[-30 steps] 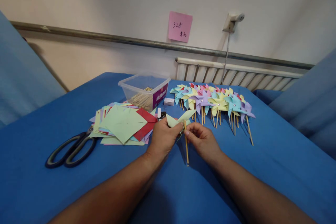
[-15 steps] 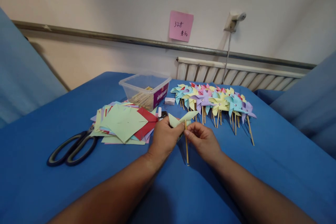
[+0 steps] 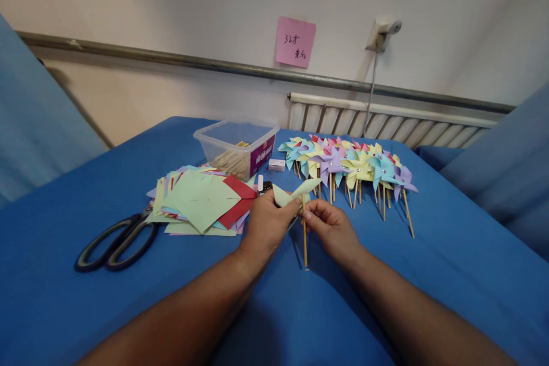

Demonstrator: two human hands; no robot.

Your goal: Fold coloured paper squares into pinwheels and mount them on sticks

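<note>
My left hand [image 3: 266,222] is closed on a pale green paper pinwheel [image 3: 307,186], its thumb pressed near the head of the stick. A thin wooden stick [image 3: 305,249] hangs down from the pinwheel, nearly upright. The thumb and fingers of my right hand [image 3: 332,227] are pinched at the stick just below the paper; whether a small part is also between them cannot be seen. Just beyond my left hand, a small black-and-white object [image 3: 263,185] is partly hidden. To the left lies a stack of cut paper squares [image 3: 203,197], pale green on top.
Black-handled scissors [image 3: 118,243] lie left of the paper stack. Behind it stands a clear plastic box [image 3: 234,131] with wooden sticks, beside a small white box [image 3: 277,165]. Several finished pinwheels [image 3: 358,167] lie at the back right on the blue cloth [image 3: 450,274].
The right fingertips have shifted very slightly at the stick. The pinwheel stays in the left hand with almost no movement, and everything else on the table is unchanged.
</note>
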